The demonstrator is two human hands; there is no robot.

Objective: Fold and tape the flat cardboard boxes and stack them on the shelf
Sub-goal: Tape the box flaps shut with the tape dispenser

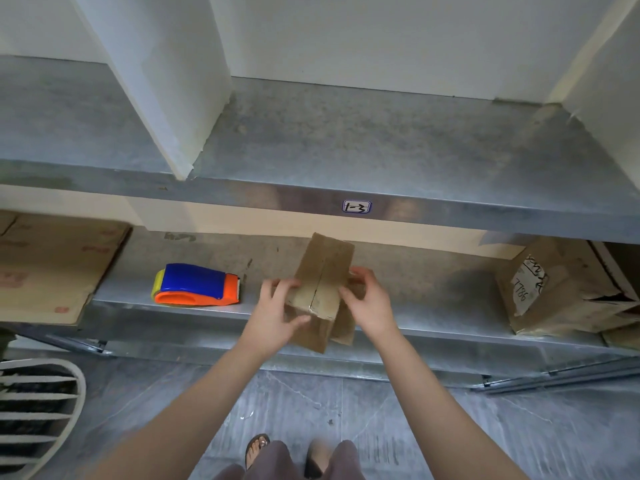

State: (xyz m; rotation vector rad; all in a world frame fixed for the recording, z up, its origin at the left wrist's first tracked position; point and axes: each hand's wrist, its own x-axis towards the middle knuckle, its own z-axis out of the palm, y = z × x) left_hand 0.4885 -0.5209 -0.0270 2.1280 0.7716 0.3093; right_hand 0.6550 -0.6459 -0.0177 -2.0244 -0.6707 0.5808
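Head view: both hands, left hand [277, 306] and right hand [369, 301], clasp the small cardboard box [320, 289] with their fingers, just right of the tape dispenser [197, 285] on the shelf [433, 292].

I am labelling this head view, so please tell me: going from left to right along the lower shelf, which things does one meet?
Flat cardboard sheet → tape dispenser → left hand → small cardboard box held by both hands → right hand → worn box with handwriting.
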